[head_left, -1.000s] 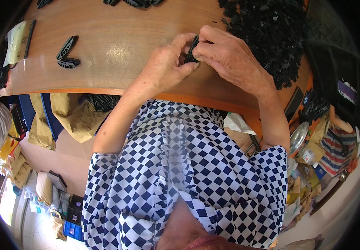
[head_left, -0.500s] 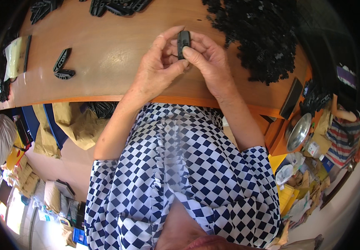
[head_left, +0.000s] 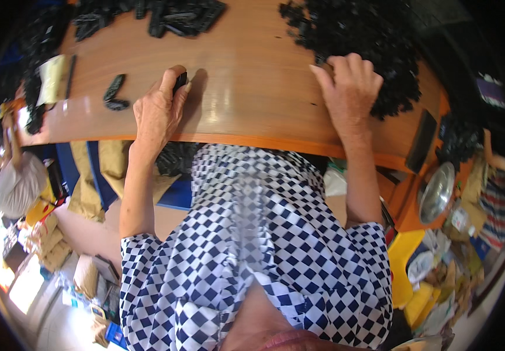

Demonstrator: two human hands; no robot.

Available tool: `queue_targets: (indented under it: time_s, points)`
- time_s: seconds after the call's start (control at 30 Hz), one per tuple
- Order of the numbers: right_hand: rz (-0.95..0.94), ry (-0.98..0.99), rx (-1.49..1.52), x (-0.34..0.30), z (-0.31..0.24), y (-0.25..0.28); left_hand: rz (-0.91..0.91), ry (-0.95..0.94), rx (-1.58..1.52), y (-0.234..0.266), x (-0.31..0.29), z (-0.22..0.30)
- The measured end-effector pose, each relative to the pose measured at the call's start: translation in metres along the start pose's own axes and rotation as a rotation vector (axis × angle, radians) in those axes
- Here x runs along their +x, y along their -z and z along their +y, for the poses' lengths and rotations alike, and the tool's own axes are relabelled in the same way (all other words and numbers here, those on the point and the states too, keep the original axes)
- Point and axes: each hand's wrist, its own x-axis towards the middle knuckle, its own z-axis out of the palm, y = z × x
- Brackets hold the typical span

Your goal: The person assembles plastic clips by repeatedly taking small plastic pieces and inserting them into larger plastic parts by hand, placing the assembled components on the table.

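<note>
My left hand is closed around a small black plastic piece, whose end shows between thumb and forefinger, just above the wooden table. At the near-left border of a heap of small black parts, my right hand reaches in with thumb and fingers apart. Its fingertips are partly hidden, and I make out nothing held there. Left of my left hand, two elongated black plastic pieces lie at an angle to each other.
Longer black pieces are piled along the far side. A pale yellow packet lies at the left. At the right stand a dark flat object and a metal bowl. Other people sit at the left and right.
My hands were together on the black piece; they have parted. The left moved left with the piece, the right moved right to the heap. The view has shifted slightly.
</note>
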Motion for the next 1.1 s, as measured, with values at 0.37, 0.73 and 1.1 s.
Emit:
queue_targets:
  time_s: [0.37, 0.73, 1.1]
  points:
    - [-0.047, 0.048, -0.050, 0.014, -0.004, -0.011, 0.286, -0.275, 0.355, -0.007, 0.068, -0.044]
    - [-0.034, 0.067, 0.093, -0.001, -0.008, -0.018, 0.260, -0.151, -0.070, -0.020, 0.086, -0.031]
    - [0.036, -0.114, 0.573, 0.006, -0.012, -0.004, -0.491, 0.320, -1.943, -0.048, 0.040, 0.048]
